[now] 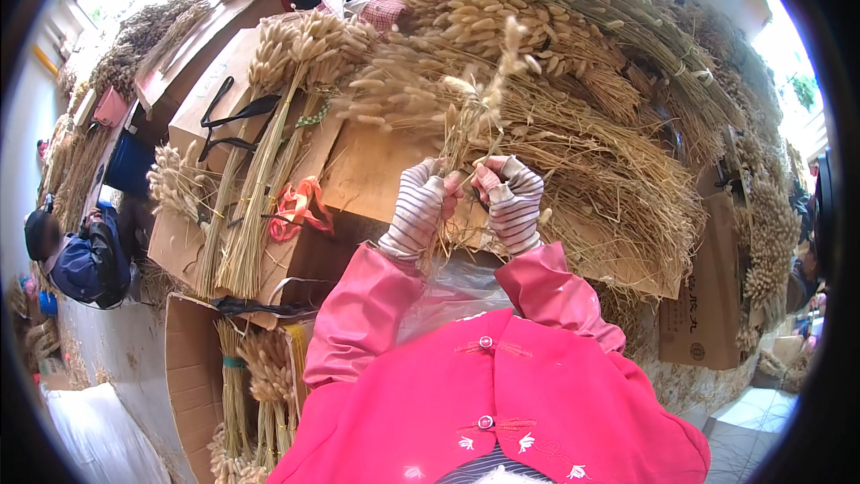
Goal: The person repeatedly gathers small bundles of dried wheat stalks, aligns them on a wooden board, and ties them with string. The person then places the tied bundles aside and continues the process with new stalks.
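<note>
My left hand [430, 202], in a striped fingerless glove, is closed around a small bunch of dried grass stems [457, 134] with fluffy heads at the top. Close beside it, my right hand [500, 188], gloved alike, pinches a single dried stem [496, 144] between thumb and fingers. Something dark lies partly hidden under the right fingers. Both hands are above the near edge of a wooden board [366, 168]. A large loose heap of dried grass [605, 175] spreads to the right, and tied bundles with fluffy seed heads [295, 40] lie to the left.
A coral ribbon [295, 208] and a black strap [235, 122] lie at left. An open cardboard box [193, 363] holding bundles stands at lower left. Another carton [699, 296] stands at right. A person in a blue vest [84, 269] is at far left; others are at the rim.
</note>
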`<state>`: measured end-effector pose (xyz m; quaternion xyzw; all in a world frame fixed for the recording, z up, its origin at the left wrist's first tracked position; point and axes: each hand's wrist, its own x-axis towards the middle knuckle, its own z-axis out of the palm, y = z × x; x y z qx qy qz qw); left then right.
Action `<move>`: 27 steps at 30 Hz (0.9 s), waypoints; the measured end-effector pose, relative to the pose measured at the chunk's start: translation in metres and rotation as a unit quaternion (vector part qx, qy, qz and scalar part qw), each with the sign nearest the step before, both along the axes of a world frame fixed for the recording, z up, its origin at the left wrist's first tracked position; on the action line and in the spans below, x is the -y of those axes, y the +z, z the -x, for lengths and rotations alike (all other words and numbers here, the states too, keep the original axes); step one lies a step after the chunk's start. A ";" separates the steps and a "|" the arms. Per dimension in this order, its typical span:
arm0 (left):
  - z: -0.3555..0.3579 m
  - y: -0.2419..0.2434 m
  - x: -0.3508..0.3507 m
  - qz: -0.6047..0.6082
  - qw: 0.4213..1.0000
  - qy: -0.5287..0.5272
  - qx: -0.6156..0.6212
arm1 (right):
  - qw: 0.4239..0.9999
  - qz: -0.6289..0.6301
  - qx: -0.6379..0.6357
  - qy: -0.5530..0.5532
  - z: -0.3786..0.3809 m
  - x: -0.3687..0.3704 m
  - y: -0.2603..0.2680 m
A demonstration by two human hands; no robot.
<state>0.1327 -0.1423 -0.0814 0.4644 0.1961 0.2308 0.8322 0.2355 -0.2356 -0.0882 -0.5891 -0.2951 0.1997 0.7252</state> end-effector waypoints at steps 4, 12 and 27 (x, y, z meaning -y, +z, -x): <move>-0.002 0.001 0.006 -0.040 0.999 -0.019 -0.008 | 0.998 0.064 0.007 -0.022 -0.003 -0.006 0.003; -0.005 0.001 -0.008 -0.032 0.999 -0.018 -0.005 | 0.995 0.065 0.070 0.043 -0.032 0.000 0.017; -0.003 0.011 -0.064 0.134 0.970 0.097 0.178 | 0.937 0.202 0.176 0.223 0.016 -0.006 0.001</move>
